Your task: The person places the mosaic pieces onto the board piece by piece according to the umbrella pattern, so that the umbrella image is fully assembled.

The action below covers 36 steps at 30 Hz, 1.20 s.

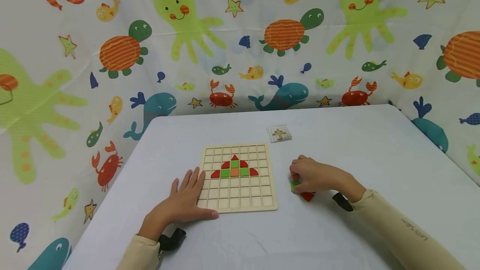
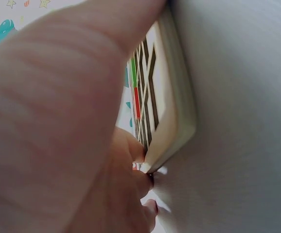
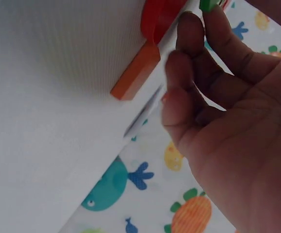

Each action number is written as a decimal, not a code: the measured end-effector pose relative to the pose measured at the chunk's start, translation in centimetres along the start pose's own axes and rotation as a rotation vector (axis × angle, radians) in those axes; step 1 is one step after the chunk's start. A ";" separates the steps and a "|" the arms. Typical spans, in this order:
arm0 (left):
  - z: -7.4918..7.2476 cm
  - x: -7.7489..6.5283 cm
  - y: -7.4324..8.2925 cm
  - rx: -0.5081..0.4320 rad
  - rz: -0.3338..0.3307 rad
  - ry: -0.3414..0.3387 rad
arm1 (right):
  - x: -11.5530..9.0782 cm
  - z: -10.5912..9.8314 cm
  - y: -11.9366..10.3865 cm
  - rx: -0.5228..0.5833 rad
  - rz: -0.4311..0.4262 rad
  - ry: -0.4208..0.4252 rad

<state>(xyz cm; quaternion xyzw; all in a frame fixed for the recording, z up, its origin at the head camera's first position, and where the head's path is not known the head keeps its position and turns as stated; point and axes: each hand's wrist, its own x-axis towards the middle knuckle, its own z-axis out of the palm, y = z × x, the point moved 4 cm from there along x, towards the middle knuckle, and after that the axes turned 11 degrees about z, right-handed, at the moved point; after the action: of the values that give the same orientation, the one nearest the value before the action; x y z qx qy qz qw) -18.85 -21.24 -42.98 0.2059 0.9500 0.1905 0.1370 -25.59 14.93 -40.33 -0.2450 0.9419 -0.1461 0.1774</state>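
A square wooden grid board (image 1: pixel 245 203) lies flat, with red, green and orange pieces (image 1: pixel 234 172) set in its middle cells as a stepped peak. My left hand (image 1: pixel 183 203) rests at the board's left side, fingers spread, the thumb by its near-left corner. To the right of the board, my right hand (image 1: pixel 313 176) pinches a green block (image 3: pixel 209 5) at the fingertips. Close beneath that hand are a red block (image 1: pixel 308 196) and an orange block (image 3: pixel 136 73). Part of this small group is hidden by the hand.
Beyond the board lies a small card (image 1: pixel 279 133) printed with a grid and a coloured figure. Everything stands on a white-covered table (image 1: pixel 345 136). A curtain (image 1: pixel 240 24) with sea animals hangs behind the table.
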 end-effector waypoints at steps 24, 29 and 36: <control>0.4 0.2 -0.1 -0.009 -0.006 -0.012 | 2.4 -0.7 -5.2 0.218 -0.264 0.099; 0.4 0.1 0.0 -0.008 -0.008 -0.018 | 4.3 -0.8 -7.1 0.223 -0.329 0.096; 0.0 -0.1 0.1 -0.015 -0.015 -0.013 | 6.7 -0.9 -10.0 0.225 -0.385 0.072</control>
<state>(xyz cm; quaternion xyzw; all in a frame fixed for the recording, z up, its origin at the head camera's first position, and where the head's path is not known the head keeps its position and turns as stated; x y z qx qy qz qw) -18.72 -21.22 -42.87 0.1992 0.9491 0.1951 0.1463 -27.35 3.33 -37.64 -0.3936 0.8612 -0.2902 0.1385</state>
